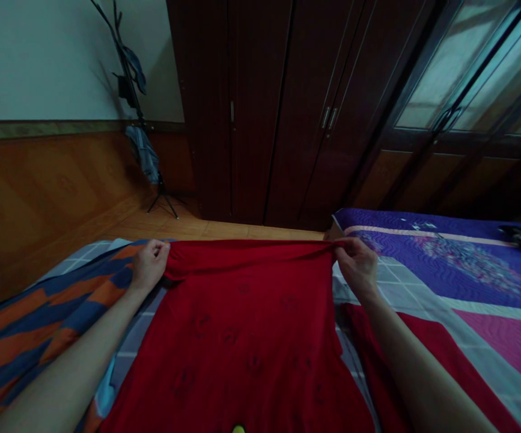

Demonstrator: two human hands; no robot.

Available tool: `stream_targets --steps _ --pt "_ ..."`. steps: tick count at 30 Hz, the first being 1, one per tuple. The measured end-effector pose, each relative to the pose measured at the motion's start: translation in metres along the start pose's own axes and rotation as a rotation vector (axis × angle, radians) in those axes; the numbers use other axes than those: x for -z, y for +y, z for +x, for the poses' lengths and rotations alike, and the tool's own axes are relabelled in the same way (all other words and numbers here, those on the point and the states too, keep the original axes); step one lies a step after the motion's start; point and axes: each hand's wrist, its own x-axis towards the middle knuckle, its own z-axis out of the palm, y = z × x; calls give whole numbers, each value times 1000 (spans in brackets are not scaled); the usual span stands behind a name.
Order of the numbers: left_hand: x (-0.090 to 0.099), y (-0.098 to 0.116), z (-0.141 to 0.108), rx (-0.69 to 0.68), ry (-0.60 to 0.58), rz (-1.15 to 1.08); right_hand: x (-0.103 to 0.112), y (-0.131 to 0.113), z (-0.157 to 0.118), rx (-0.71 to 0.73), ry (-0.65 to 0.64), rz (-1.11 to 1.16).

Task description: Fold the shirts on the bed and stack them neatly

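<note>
A red garment [251, 325] with faint dark motifs is stretched wide over the bed. Its far edge is pulled taut between two closed hands. My left hand [151, 263] grips the far left corner. The far right corner is pinched in my right hand [357, 263]. Another red cloth [435, 343] lies on the sheet, partly under my right forearm. A small yellow spot [238, 429] shows at the bottom edge, too little of it to identify.
An orange and blue patterned cloth [39, 319] lies at left on the checked sheet [404, 276]. A purple floral cover [458, 252] is at right. Beyond stand a dark wardrobe [260, 120], a coat stand [129, 78] with hanging clothes and a glazed door [458, 66].
</note>
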Motion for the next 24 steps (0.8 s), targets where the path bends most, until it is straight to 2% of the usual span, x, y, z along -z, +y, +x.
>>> stream_targets --steps 2,8,12,14,17,19,24 --pt "-5 -3 -1 32 -49 -51 -6 8 -2 -53 23 44" --pt "-18 -10 -4 181 -179 -340 -28 15 -11 -120 -96 171" --pt "-15 -4 -4 259 -192 -544 -31 10 -4 -162 -110 182" --pt "-12 1 -5 264 -248 -626 -33 10 -1 -193 -127 159" --pt "-8 4 -7 200 -425 -664 -37 15 -2 -260 -160 115" --pt "-6 2 -7 113 -535 -584 -37 21 -6 -297 -190 104" --pt "0 4 -6 -67 -652 -376 -30 30 -14 -314 -316 118"
